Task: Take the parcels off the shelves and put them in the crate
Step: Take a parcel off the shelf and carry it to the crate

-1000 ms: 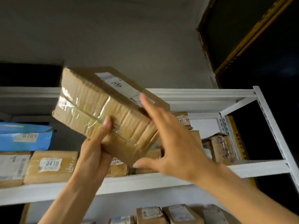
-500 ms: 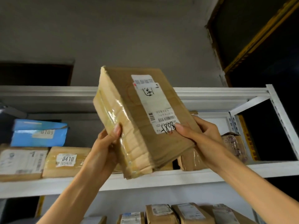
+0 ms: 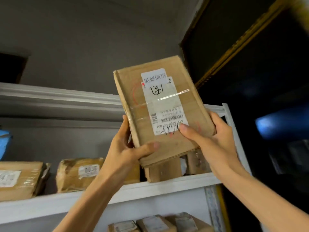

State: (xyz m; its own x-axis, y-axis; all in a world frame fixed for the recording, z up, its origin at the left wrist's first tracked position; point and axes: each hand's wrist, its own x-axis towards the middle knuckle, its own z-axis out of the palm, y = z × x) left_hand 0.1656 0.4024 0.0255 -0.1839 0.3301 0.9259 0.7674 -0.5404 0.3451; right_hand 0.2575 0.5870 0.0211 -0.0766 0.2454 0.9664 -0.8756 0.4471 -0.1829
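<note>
I grip the cardboard parcel [image 3: 160, 111] in my left hand [image 3: 127, 148] and right hand [image 3: 212, 143], raised in front of the shelf [image 3: 167, 186]. It half hides a small box [image 3: 164, 171] behind it. Taped parcels [image 3: 80, 174] lie to the left and a blue package [image 3: 5, 141] is cut off at the edge. The white upright [image 3: 234, 131] stands close on the right. Their labels are blurred.

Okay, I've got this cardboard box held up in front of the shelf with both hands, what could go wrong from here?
1. The left hand and right hand grip the box only at its lower end, so its tall upper part may tip away.
2. The small parcel just below stands at the front edge of the shelf. Lowering the box could knock it off.
3. The crate is not in view, so the carry down may start blind.
</note>
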